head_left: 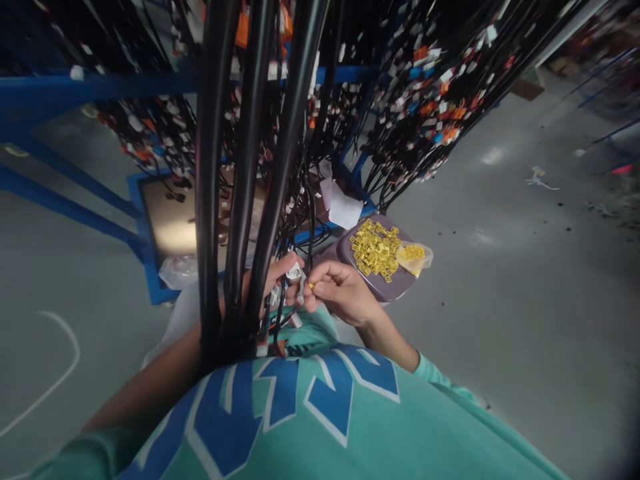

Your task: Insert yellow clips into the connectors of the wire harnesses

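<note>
Between the thumb and fingers of my left hand (277, 275) sits a white connector (294, 272) on a wire harness; thick black cables (245, 200) hang in front and hide part of this hand and its wrist. My right hand (340, 290) pinches a small yellow clip (311, 285) just to the right of the connector, close to it. Whether clip and connector touch I cannot tell. Below my hands, more wires with white plugs (296, 320) dangle against my teal shirt (425, 427).
A grey stool (400, 288) at my right bears a heap of yellow clips (375, 248) and a clear bag (423, 260) of more. Ahead, a blue rack (145, 83) carries dense hanging harnesses with white, orange and blue plugs. A plastic bag (179, 270) lies on its base.
</note>
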`<state>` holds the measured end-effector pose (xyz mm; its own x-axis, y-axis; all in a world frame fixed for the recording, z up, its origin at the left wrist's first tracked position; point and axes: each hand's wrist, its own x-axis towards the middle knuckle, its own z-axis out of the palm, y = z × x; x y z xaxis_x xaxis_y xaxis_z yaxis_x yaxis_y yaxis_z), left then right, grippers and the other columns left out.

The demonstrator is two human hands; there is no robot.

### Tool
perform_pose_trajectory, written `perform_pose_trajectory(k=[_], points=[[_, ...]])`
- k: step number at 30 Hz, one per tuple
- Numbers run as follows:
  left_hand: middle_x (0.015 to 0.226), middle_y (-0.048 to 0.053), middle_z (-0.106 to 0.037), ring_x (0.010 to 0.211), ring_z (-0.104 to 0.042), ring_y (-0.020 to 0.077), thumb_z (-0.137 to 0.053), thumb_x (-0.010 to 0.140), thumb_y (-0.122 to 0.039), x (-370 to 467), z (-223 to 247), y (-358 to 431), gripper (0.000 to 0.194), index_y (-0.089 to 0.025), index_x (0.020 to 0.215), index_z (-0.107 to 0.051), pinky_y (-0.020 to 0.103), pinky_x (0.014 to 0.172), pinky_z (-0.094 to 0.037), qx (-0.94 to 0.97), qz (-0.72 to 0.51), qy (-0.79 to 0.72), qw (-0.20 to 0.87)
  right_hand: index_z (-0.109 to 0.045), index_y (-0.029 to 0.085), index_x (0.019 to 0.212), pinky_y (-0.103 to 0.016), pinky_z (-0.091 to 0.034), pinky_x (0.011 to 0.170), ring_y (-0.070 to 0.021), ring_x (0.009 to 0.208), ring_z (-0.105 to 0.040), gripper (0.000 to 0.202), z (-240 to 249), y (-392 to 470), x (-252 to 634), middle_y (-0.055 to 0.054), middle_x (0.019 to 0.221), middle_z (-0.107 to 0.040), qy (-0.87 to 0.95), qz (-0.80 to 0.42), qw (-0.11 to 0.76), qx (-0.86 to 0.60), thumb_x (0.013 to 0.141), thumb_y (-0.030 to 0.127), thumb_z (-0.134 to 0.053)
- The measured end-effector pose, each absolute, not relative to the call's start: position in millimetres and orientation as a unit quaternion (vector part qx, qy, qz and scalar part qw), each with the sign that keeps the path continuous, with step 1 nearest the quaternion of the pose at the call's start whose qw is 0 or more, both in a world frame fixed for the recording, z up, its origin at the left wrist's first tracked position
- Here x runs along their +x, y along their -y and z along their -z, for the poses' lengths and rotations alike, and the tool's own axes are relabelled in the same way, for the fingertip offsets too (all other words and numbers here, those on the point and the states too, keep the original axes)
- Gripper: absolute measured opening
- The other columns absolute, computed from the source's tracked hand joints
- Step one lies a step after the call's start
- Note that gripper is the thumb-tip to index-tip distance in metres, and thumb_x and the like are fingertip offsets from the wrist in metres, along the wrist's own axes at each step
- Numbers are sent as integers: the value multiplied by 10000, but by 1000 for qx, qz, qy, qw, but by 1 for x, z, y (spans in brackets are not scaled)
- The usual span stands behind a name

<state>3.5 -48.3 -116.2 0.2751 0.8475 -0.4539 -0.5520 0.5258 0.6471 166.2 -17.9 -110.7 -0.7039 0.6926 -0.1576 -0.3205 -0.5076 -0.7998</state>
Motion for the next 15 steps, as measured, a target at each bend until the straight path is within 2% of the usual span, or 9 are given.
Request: perform_pose_trajectory(k=[2,5,10,15], points=[[491,-31,-458,389,-452,71,-623,809,-395,4,118,48,290,-132,705,-559,163,378,-402,179,-460,-402,771,-627,173,740,-192,-545,544,-80,557,-645,249,111,19,166,24,669,-683,409,-819,319,-246,627,321,-793],[563,-4,-532,429,-507,89,-632,794,-426,5,110,51,291,-141,787,-573,170,384,-420,176,-444,-427,768,-646,185,764,-186,-536,551,-74,565,-645,189,110,20,166,24,684,-684,434,-793,348,-249,663,281,-773],[517,-11,-509,392,-461,88,-591,798,-500,8,80,61,372,-152,686,-529,181,356,-406,209,-404,-478,751,-683,209,735,-198,-508,505,-78,518,-612,142,109,21,165,34,634,-640,440,-768,374,-277,667,304,-764],[482,-32,-481,365,-441,85,-615,785,-491,8,76,62,348,-165,697,-532,173,337,-364,180,-418,-474,754,-732,249,791,-225,-504,504,-89,541,-615,168,108,20,164,13,728,-647,474,-747,377,-275,676,370,-741]])
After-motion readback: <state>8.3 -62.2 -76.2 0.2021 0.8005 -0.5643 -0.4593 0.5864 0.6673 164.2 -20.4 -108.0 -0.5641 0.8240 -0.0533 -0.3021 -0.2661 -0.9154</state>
